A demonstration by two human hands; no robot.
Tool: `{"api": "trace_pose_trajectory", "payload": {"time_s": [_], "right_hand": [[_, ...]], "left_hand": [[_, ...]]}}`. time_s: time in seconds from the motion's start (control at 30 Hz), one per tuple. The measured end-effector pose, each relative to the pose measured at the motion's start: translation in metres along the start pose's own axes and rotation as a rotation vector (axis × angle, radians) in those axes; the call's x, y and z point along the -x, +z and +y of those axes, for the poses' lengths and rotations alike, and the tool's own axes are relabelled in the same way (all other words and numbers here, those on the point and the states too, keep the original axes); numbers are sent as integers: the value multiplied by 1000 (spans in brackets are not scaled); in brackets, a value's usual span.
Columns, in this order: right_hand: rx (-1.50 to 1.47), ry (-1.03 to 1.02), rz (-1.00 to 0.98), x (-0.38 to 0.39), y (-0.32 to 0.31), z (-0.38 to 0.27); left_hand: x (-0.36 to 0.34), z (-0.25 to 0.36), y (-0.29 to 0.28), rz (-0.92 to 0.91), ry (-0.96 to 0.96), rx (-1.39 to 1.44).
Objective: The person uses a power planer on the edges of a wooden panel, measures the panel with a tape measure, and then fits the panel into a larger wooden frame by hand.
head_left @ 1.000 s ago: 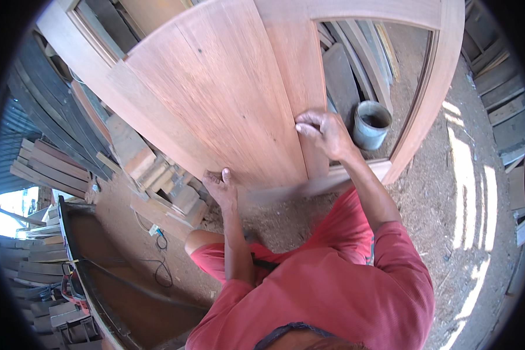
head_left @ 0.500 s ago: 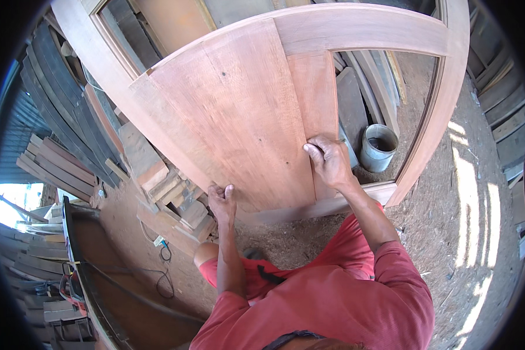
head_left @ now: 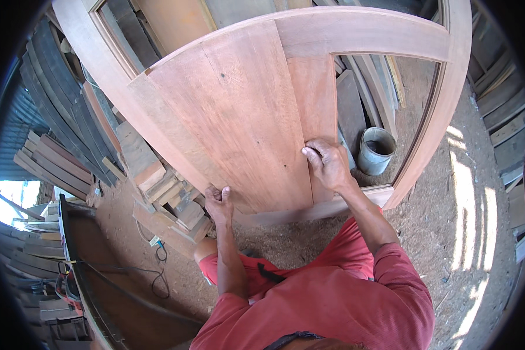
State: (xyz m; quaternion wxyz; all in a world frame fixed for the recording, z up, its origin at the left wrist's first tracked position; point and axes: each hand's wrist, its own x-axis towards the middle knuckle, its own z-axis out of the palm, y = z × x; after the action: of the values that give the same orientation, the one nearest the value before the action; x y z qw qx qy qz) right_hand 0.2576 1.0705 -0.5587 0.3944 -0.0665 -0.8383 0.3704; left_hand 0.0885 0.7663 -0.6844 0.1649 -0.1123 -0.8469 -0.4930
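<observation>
A broad, flat wooden panel (head_left: 227,116) with a few small dark knots lies against a large pale wooden frame (head_left: 431,134) with a curved outer edge. My left hand (head_left: 219,205) is closed at the panel's lower left edge, its thumb on top and its fingers curled. Along the panel's right edge, my right hand (head_left: 329,163) is closed, with its thumb pressing the face and its fingertips hidden behind the knuckles. Beside that edge a narrower reddish wooden piece (head_left: 322,99) shows within the frame.
Behind the frame's right opening stands a metal bucket (head_left: 377,150) near leaning boards (head_left: 351,99). Stacked wood blocks (head_left: 178,195) sit left of my left hand. A cable (head_left: 160,283) crosses the dirt floor by a long dark trough (head_left: 108,262). Curved boards (head_left: 55,93) lean at the far left.
Very little differs. The view has shifted slightly, and both hands keep the same hold on the panel, the left one a touch further left in the picture.
</observation>
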Motion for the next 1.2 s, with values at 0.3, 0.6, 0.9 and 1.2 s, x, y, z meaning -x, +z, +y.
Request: {"api": "trace_pose_trajectory", "payload": {"time_s": [0.3, 0.6, 0.9, 1.2], "right_hand": [[2, -6, 0, 2, -1, 5], [-11, -40, 74, 3, 6, 4], [-45, 78, -9, 1, 0, -4], [-81, 121, 224, 0, 12, -24]], "left_hand": [[2, -6, -2, -29, 3, 90], [1, -4, 1, 55, 8, 43], [6, 10, 6, 78, 5, -7], [9, 3, 7, 56, 3, -61]]}}
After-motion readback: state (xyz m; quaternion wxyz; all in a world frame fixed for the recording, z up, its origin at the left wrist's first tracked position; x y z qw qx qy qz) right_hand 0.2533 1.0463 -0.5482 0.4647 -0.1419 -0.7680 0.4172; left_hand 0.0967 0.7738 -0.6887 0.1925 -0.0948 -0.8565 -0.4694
